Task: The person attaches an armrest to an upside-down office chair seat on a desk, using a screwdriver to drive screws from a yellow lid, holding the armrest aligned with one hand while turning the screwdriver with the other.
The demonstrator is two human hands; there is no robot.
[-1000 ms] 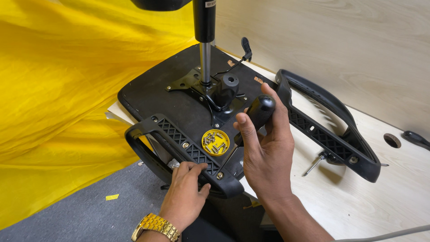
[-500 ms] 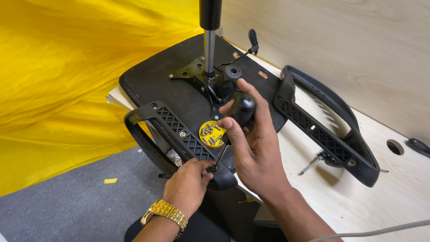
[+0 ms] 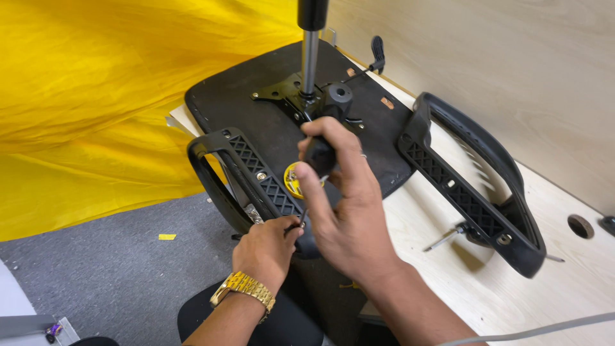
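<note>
With the upturned seat base [image 3: 282, 122] lying at the table's [image 3: 512, 295] left edge, your right hand [image 3: 349, 211] grips the screwdriver [image 3: 318, 156] and your left hand [image 3: 266, 250] pinches its tip at the near armrest [image 3: 246, 176] — seemingly still being fastened — while the far armrest [image 3: 474, 173] lies loose.

Matt black plastic armrest [image 3: 256, 186], glossy metal gas cylinder [image 3: 309, 61], pale smooth wooden table [image 3: 544, 295].
</note>
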